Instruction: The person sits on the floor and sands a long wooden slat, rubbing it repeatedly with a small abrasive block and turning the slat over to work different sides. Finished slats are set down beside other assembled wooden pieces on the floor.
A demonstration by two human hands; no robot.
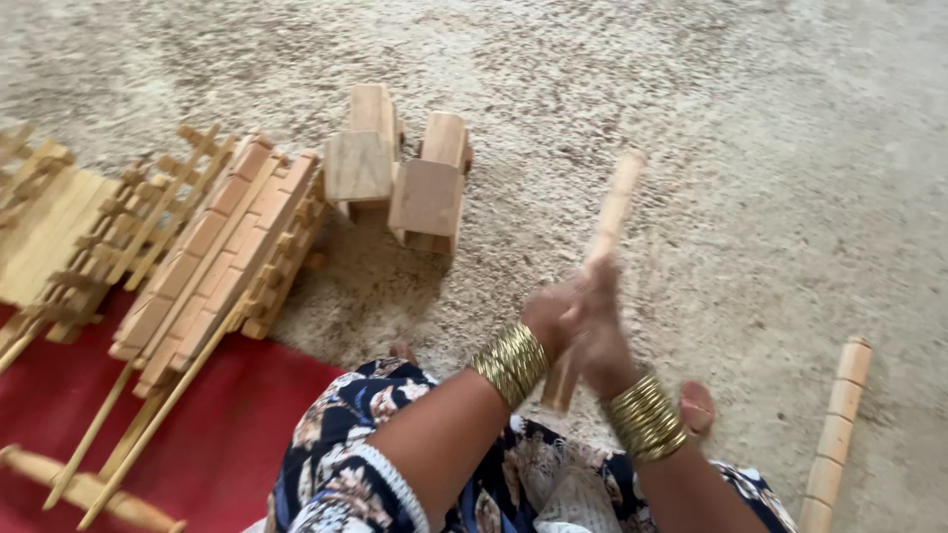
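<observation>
Both hands close around one wooden rod [600, 259]. The left hand [553, 318] and the right hand [599, 331] press together about its lower half, fingers [595, 279] wrapped shut on it, though motion blur hides how each finger lies. The rod's long axis runs steeply up the picture, tilted a little: its upper end points up and to the right, away from the person, and its lower end shows just below the hands, between the two wrists. Each wrist wears one stack of gold bangles, the left [511, 362] and the right [646, 418], two stacks in all.

A second rod [835, 434], notched into sections, lies on the floor [750, 148] well to the right of the fingers, its long axis also near upright in the picture. Beyond the fingers and to their left stand two wooden blocks [397, 170], touching side by side. Further left lie slatted wooden frames [225, 257], at least two, overlapping; their exact count cannot be told. They rest partly on one red cloth [217, 444], with thin sticks [148, 424] reaching out over it. Below the hands a flowered garment [346, 444] covers the person's legs, and one bare toe [697, 406] shows just right of the right wrist.
</observation>
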